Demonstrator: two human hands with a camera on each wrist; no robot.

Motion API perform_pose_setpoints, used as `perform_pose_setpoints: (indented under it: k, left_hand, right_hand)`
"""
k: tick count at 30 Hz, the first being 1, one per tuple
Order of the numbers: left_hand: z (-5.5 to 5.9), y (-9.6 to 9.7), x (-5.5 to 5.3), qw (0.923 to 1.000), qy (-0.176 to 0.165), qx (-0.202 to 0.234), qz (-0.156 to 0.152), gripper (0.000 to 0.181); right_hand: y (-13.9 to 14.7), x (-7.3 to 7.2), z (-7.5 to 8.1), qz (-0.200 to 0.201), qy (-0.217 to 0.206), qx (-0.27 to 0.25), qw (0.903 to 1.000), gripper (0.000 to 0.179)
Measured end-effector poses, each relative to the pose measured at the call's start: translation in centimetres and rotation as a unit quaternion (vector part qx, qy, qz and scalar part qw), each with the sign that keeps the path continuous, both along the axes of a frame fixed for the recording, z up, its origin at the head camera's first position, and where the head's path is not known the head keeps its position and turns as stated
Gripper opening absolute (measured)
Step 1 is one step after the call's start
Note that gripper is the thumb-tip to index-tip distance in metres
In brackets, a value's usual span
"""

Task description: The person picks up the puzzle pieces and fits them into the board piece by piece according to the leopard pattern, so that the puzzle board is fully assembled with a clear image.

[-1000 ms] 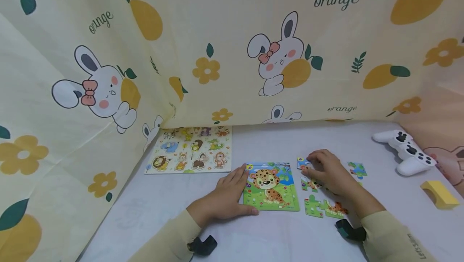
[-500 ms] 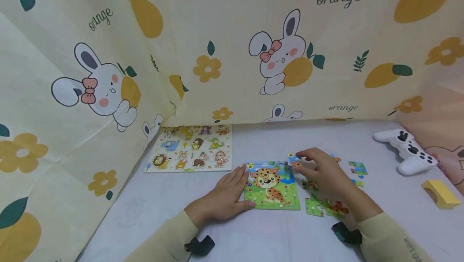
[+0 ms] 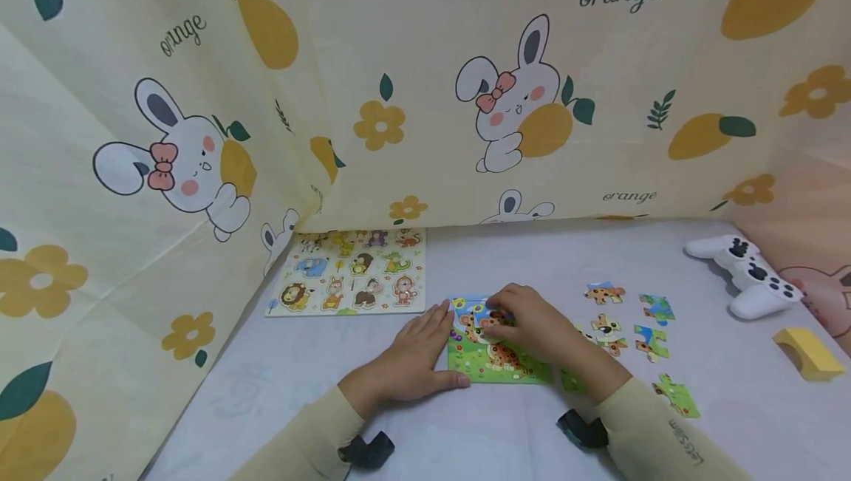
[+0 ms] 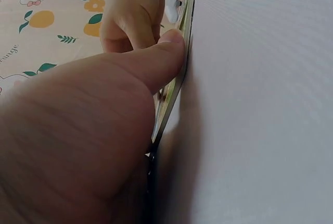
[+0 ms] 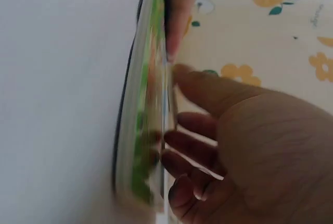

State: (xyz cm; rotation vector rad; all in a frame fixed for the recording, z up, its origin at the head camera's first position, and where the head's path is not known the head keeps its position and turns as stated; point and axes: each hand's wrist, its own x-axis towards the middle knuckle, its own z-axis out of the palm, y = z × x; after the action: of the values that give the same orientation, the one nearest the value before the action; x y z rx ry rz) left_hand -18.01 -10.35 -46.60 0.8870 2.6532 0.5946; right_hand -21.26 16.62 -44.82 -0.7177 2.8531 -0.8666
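A square puzzle board (image 3: 468,363) with a leopard cub picture lies on the white table. My left hand (image 3: 404,364) rests along its left side, fingers straight, thumb on the lower left corner; the left wrist view has that thumb (image 4: 171,41) pressing on the board's edge. Over the board's upper left part, my right hand (image 3: 535,327) pinches a jigsaw piece (image 3: 480,314) between thumb and fingers. Seen edge-on in the right wrist view, the piece (image 5: 173,94) is thin and stands close over the board (image 5: 141,146). The right hand covers the board's upper right.
Several loose jigsaw pieces (image 3: 651,343) lie to the right, some partly behind the right forearm. A white animal puzzle board (image 3: 346,292) lies back left. A white game controller (image 3: 747,278) and a yellow arch block (image 3: 807,355) are far right. A printed curtain (image 3: 412,38) hangs behind.
My right hand has picked up the upper left loose jigsaw piece and carried it left, over the board's upper left part. The left hand has stayed on the board's left side.
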Motion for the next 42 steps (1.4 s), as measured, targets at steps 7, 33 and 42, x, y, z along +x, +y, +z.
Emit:
perform_pose_setpoints:
  k: [7,33,42]
  left_hand:
    - [0.1,0.0,0.0,1.0000,0.004,-0.005,-0.001,0.111]
    - [0.2,0.1,0.1,1.0000,0.005,0.004,0.001,0.111]
    - [-0.2,0.1,-0.1,1.0000,0.004,0.001,0.001,0.111]
  right_hand:
    - [0.4,0.6,-0.5,0.011,-0.008,-0.022,0.9997,0.049]
    - [-0.9,2.6,-0.2,0.085,-0.032,0.082,0.9925,0.085]
    - [-1.2,2.4,-0.3,0.086,-0.044,0.066,0.9931,0.084]
